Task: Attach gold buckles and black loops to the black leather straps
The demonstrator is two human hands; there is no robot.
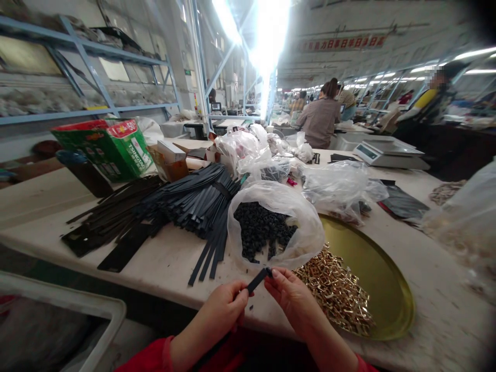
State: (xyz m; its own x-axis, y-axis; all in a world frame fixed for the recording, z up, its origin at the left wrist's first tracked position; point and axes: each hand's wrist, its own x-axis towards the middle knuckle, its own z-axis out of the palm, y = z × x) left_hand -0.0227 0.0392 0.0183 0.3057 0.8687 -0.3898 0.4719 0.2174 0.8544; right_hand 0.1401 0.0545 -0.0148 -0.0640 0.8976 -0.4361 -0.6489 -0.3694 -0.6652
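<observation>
Between my two hands runs a dark strap (257,280), close to the table's front edge. My left hand (228,305) pinches it, thumb on top, and the rest of the strap trails down toward my lap. At the strap's end, my right hand (285,290) pinches a small black loop (268,272). Just beyond is an open plastic bag (310,227) of small black loops (259,227). To the right, a heap of gold metal buckles (341,289) lies on a round gold tray (387,279). A bundle of dark straps (194,201) lies to the left.
Dark flat strips (89,232), a dark bottle (85,173) and a green carton (112,150) stand at the left. Plastic bags (248,150) and a scale (391,152) sit farther back. A white crate (112,315) is at lower left. People (320,116) work beyond.
</observation>
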